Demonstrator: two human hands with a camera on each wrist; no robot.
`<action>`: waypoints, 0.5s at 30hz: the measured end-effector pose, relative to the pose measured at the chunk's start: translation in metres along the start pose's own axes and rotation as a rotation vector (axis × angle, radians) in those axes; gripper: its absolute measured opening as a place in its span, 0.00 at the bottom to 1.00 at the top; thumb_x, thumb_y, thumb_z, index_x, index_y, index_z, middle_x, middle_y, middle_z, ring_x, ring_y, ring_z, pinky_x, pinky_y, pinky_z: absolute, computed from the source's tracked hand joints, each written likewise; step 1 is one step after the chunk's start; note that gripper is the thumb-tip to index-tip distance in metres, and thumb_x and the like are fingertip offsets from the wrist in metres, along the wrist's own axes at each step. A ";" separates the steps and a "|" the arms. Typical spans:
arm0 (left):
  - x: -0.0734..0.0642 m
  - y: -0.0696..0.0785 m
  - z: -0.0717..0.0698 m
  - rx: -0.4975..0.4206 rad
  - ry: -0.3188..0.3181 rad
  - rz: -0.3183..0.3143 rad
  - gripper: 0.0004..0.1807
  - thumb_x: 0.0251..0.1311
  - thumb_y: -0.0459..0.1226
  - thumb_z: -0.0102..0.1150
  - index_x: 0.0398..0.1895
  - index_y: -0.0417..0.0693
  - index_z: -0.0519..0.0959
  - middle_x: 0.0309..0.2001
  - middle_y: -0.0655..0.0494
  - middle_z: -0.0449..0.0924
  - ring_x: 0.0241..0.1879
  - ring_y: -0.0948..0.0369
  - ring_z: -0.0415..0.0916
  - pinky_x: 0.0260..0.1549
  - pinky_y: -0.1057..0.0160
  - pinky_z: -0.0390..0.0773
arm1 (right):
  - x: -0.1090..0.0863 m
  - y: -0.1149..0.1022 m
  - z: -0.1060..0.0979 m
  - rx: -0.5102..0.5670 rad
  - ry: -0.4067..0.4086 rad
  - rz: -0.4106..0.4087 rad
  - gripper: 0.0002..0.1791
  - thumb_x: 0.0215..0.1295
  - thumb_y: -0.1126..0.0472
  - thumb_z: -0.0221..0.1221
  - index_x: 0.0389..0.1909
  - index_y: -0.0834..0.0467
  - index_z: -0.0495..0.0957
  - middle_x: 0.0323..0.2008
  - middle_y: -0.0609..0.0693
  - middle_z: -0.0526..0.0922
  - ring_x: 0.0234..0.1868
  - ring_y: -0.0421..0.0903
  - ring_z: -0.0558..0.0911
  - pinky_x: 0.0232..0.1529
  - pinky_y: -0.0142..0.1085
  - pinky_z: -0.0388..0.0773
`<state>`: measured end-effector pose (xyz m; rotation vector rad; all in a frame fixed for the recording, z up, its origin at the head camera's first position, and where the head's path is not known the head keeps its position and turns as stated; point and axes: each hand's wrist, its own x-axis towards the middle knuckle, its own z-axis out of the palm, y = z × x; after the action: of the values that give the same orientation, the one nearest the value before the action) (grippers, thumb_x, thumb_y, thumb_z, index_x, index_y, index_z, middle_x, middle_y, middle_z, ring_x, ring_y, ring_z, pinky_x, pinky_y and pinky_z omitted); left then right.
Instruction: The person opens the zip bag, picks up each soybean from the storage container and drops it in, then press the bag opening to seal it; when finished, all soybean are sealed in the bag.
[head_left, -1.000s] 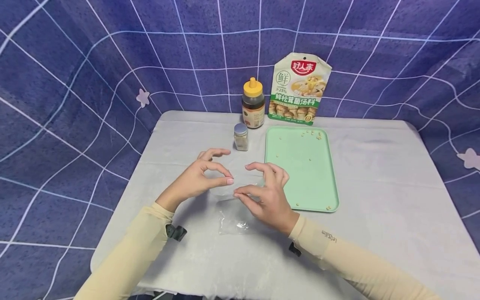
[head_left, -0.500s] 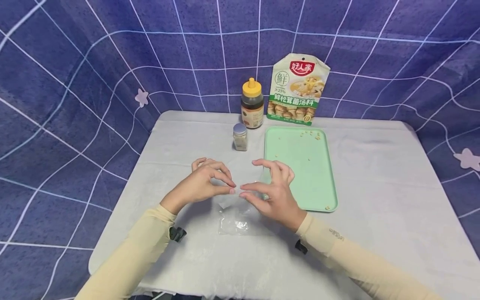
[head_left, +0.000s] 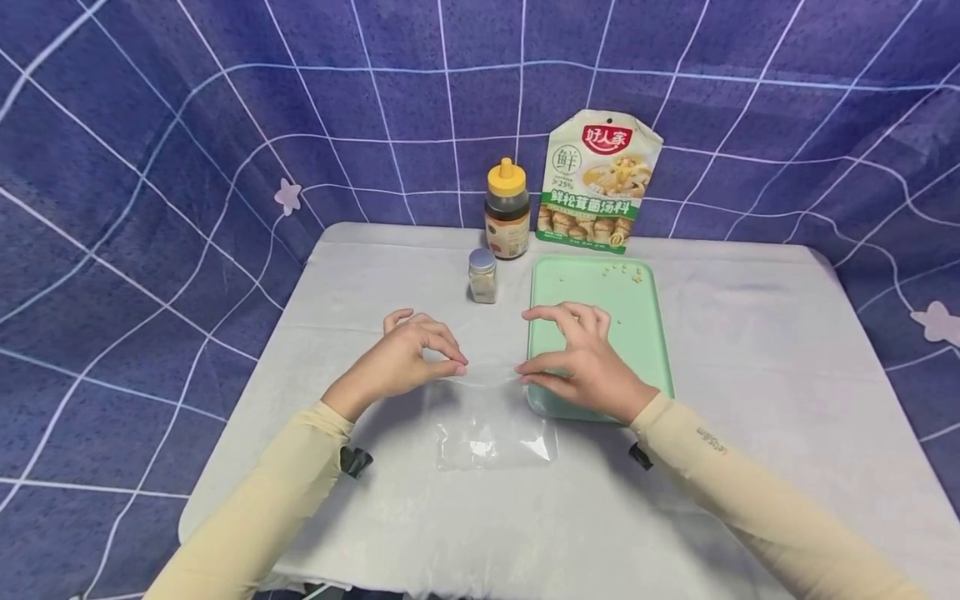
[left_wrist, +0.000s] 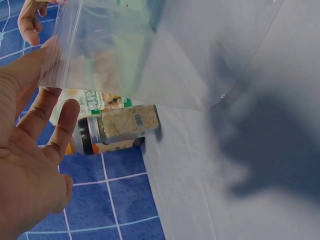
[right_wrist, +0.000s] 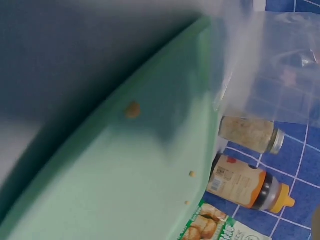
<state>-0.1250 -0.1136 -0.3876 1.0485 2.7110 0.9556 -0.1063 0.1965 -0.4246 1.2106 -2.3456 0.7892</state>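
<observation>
The left hand [head_left: 396,360] pinches one top corner of the clear zip-seal bag [head_left: 491,429], the right hand [head_left: 587,364] the other; it spans the gap between them; uneven pulling could free either corner, and a right-hand dip could jog the green tray [head_left: 636,321] beneath.

Clear, glossy plastic bag [head_left: 487,427]; ridged edge spread above the table [head_left: 757,383]

Clear rectangular plastic bag [head_left: 495,440]: thin glossy film; I note sharp highlights. Pale green rectangular plastic tray [head_left: 592,286]: smooth, low sheen. White cloth table cover [head_left: 765,375]: matt, softly creased. Small transparent jar [head_left: 483,289]: smooth; grey round lid [head_left: 482,259], metallic on my feed. Blue white-lined cloth backdrop [head_left: 408,104]: matt.
</observation>
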 end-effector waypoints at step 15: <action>0.009 -0.011 -0.008 0.117 0.078 -0.046 0.02 0.56 0.40 0.76 0.32 0.58 0.90 0.33 0.72 0.83 0.47 0.62 0.72 0.64 0.40 0.42 | -0.014 -0.035 0.010 0.159 0.188 -0.030 0.02 0.62 0.49 0.71 0.34 0.41 0.89 0.60 0.56 0.73 0.58 0.61 0.64 0.53 0.61 0.48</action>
<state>-0.1400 -0.1184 -0.3863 0.9817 2.8723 0.8580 -0.0701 0.1822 -0.4290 1.1761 -2.1421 1.0481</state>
